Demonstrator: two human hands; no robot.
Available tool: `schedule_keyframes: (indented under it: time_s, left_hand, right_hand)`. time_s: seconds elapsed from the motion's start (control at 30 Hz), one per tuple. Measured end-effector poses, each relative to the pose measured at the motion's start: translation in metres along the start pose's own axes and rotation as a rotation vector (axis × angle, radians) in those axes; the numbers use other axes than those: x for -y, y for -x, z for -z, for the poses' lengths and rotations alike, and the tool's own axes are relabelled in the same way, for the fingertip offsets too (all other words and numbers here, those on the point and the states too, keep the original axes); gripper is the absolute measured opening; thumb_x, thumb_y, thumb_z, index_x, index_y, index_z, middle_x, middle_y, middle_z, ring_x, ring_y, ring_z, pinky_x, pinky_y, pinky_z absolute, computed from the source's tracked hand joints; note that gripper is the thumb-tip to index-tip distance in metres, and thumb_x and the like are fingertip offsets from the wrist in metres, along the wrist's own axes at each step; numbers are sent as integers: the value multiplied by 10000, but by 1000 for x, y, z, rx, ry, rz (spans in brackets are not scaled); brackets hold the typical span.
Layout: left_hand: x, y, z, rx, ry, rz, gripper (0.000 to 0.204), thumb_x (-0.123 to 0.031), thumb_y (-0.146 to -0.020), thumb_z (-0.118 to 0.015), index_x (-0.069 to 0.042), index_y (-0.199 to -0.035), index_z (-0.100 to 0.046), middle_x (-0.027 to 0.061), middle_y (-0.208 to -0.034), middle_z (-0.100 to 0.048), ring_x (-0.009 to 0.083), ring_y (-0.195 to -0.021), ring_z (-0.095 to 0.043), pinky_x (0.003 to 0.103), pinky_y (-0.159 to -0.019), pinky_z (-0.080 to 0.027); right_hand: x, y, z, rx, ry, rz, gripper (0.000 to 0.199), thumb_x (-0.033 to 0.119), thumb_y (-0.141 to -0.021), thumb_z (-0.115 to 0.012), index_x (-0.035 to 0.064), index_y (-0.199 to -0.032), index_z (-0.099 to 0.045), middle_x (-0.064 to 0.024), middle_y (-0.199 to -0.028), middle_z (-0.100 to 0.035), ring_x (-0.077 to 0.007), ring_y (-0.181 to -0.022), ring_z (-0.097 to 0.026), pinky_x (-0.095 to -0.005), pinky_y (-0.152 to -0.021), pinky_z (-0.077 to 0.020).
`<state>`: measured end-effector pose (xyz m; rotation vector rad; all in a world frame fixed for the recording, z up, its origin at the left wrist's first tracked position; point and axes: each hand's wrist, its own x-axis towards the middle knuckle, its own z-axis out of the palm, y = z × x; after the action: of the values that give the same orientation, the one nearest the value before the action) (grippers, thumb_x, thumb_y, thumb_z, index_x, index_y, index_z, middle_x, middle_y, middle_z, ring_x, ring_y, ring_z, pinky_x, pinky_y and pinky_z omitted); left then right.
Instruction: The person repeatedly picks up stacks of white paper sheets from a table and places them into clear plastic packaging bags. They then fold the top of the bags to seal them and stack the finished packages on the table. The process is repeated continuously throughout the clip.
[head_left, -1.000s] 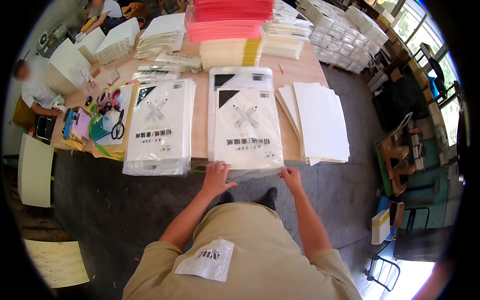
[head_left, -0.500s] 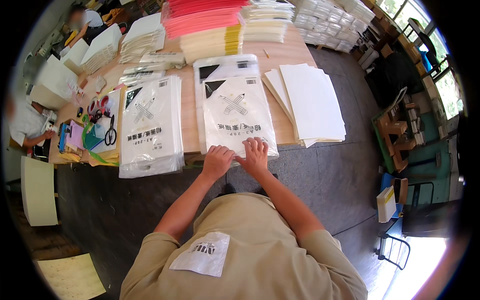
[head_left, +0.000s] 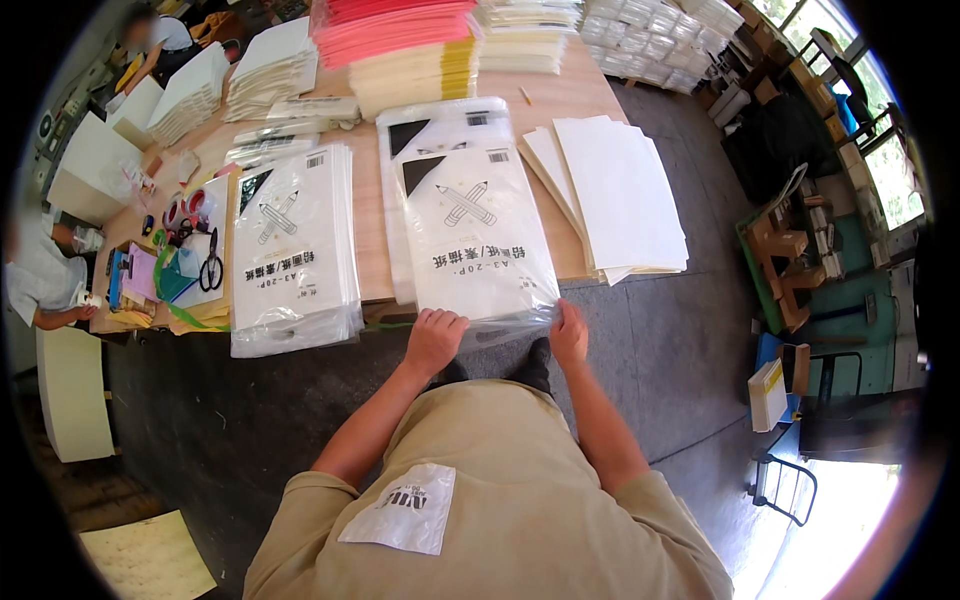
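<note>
A clear plastic bag of white paper sheets (head_left: pixel 482 225), printed with crossed pencils and a black corner, lies over the table's front edge. My left hand (head_left: pixel 436 340) is closed on the near left corner of the bag's loose clear end. At the near right corner my right hand (head_left: pixel 569 334) pinches the same plastic. Beneath and behind this bag rests a pile of similar printed bags (head_left: pixel 445 112). To the left is a stack of filled bags (head_left: pixel 297 240), its near end overhanging the edge. On the right lies a fanned stack of white sheets (head_left: pixel 620 195).
Scissors (head_left: pixel 210 262), tape rolls (head_left: pixel 188 206) and a tray of small items are at the table's left. Pink plastic packs (head_left: pixel 395 30) stand at the back. One person (head_left: pixel 45 265) sits at the left, another (head_left: pixel 165 45) farther back. Wrapped bundles (head_left: pixel 650 45) stand behind right.
My hands have moved apart from near the bag's middle to its two near corners, taking hold of the plastic. The bag has come slightly nearer and its clear end is stretched out.
</note>
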<state>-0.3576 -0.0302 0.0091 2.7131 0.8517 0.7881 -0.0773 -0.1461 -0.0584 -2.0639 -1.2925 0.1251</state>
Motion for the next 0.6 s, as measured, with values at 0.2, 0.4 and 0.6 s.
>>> schedule_keyframes:
  time_s: [0.2, 0.4, 0.6]
  left_hand:
    - [14, 38, 13, 84, -29, -121, 251, -119, -826, -637, -50, -1066, -665, 47, -924, -680, 196, -944, -644, 361, -883, -455]
    - [-4, 27, 45, 28, -38, -36, 376, -82, -782, -675, -97, -1153, -618, 69, -1094, -600, 232, -1035, -589, 387, -921, -451]
    - [28, 58, 5, 97, -70, 91, 298, -67, -806, -617, -68, -1103, -615, 73, -1039, -567, 264, -990, -570, 390, -856, -484]
  right_hand:
    - [-10, 12, 26, 159, -75, 2, 525, -29, -766, -542, 31, -1288, -546, -194, -1191, -613, -386, -1060, -601, -458, -893, -500]
    - [-10, -3, 3, 89, -545, -318, 405, 123, -859, -662, -10, -1230, -574, -120, -1046, -667, -256, -896, -643, -378, -791, -521]
    - [-9, -36, -10, 375, -914, -820, 233, 220, -897, -724, 3, -938, -650, -57, -806, -667, -117, -675, -608, -269, -623, -492]
